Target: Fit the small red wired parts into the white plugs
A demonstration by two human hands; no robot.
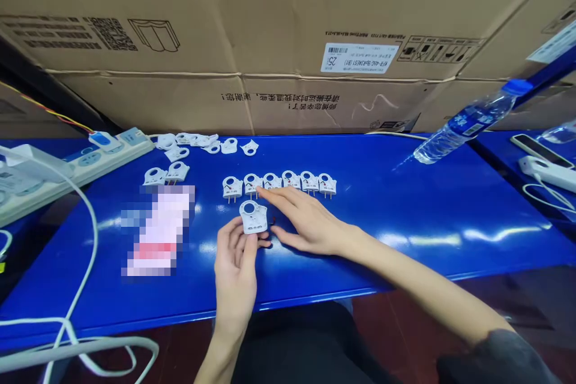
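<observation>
Holding rounded white plastic plate point(253, 218)

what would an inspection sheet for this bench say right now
surface: blue table, glossy
job's things: white plug cover held just above the table; row of six pronged plugs behind it; two more plugs at left; loose covers at back left
clutter: water bottle at back right; pixelated patch at left, cannot tell what it is
grips: left hand pinches the white plug cover; right hand open and flat, fingertips at the row
cables: white cable runs down the left side past the power strip; red and yellow wires behind
surroundings: cardboard boxes wall the back; second power strip at far right
</observation>
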